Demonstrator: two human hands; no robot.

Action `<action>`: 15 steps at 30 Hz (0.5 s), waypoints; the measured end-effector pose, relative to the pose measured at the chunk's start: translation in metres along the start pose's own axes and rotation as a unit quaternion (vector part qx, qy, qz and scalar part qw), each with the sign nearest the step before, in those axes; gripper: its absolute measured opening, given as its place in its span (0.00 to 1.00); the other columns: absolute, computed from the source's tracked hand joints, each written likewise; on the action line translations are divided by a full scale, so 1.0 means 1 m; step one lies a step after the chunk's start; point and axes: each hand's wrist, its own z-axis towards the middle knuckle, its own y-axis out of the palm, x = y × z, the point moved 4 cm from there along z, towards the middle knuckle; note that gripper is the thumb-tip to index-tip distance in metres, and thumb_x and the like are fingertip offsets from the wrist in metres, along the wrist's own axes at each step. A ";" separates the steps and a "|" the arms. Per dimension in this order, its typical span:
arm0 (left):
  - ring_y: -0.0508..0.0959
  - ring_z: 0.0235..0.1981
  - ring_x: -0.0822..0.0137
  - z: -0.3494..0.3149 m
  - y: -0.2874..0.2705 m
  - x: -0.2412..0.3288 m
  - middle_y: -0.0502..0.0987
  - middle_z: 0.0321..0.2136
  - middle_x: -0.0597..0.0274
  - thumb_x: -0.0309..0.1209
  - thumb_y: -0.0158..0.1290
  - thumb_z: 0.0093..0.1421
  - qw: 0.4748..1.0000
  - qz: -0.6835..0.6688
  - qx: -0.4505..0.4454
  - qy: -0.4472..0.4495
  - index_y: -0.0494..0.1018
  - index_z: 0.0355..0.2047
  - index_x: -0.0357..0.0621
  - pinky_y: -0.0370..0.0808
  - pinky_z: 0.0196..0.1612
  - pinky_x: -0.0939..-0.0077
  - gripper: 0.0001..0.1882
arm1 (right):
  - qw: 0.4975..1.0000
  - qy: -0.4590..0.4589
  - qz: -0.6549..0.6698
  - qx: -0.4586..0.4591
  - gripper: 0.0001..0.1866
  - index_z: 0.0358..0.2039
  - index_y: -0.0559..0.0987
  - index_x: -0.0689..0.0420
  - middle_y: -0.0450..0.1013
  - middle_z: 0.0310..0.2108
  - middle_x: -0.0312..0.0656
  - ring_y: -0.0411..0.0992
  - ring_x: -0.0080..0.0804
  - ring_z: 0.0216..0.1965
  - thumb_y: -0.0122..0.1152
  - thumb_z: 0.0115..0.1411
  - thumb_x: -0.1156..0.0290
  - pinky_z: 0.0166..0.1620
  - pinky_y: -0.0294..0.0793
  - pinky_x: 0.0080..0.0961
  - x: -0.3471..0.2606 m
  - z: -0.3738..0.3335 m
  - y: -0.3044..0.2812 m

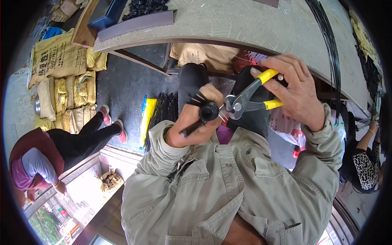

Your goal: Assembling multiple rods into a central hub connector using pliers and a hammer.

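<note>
My left hand (188,116) is closed round a black umbrella frame (208,111), whose round hollow end faces up. Several thin black ribs fan out beside that end, and fine pale wires stick out on its right. In my right hand (297,90) is a pair of end-cutting pliers (246,97) with yellow handles. The handles are spread apart between thumb and fingers. The plier jaws are right beside the wires and the left hand's fingers; whether they touch a wire, I cannot tell.
A worktable (220,26) stands ahead, bearing a pile of small black parts (145,7) and long black rods (328,41). On the floor at left are stacked sacks (61,61) and bundled black rods (163,116). One person (45,159) is at left, another (363,159) at right.
</note>
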 end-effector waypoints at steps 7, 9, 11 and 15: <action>0.67 0.27 0.57 -0.007 -0.002 -0.006 0.63 0.27 0.54 0.16 0.50 0.42 0.999 -0.040 -0.002 0.000 0.61 0.30 0.38 0.65 0.29 0.69 0.14 | 0.981 -0.124 -0.148 0.010 0.22 0.43 0.75 0.55 0.65 0.46 0.40 0.64 0.35 0.49 0.55 0.43 0.71 0.55 0.57 0.41 -0.012 0.026 -0.013; 0.68 0.28 0.56 -0.009 -0.003 -0.011 0.63 0.28 0.53 0.16 0.51 0.39 0.998 -0.058 0.003 -0.012 0.61 0.31 0.37 0.66 0.30 0.67 0.17 | 0.978 -0.136 -0.153 0.028 0.20 0.42 0.76 0.55 0.66 0.45 0.40 0.65 0.35 0.46 0.55 0.44 0.72 0.52 0.61 0.39 -0.012 0.029 -0.015; 0.68 0.28 0.56 -0.003 -0.004 -0.008 0.64 0.28 0.53 0.16 0.50 0.40 1.000 -0.024 -0.012 -0.001 0.61 0.32 0.37 0.67 0.30 0.67 0.17 | 0.970 -0.165 -0.177 0.008 0.15 0.36 0.77 0.57 0.67 0.39 0.41 0.68 0.35 0.38 0.57 0.44 0.71 0.43 0.69 0.35 -0.009 0.026 -0.016; 0.69 0.29 0.56 0.007 0.004 0.004 0.64 0.29 0.51 0.17 0.50 0.42 0.993 -0.008 -0.117 0.002 0.62 0.34 0.37 0.67 0.31 0.67 0.16 | 0.880 -0.371 -0.278 0.101 0.13 0.31 0.77 0.58 0.67 0.32 0.41 0.69 0.35 0.29 0.61 0.44 0.68 0.35 0.71 0.32 0.000 0.038 -0.037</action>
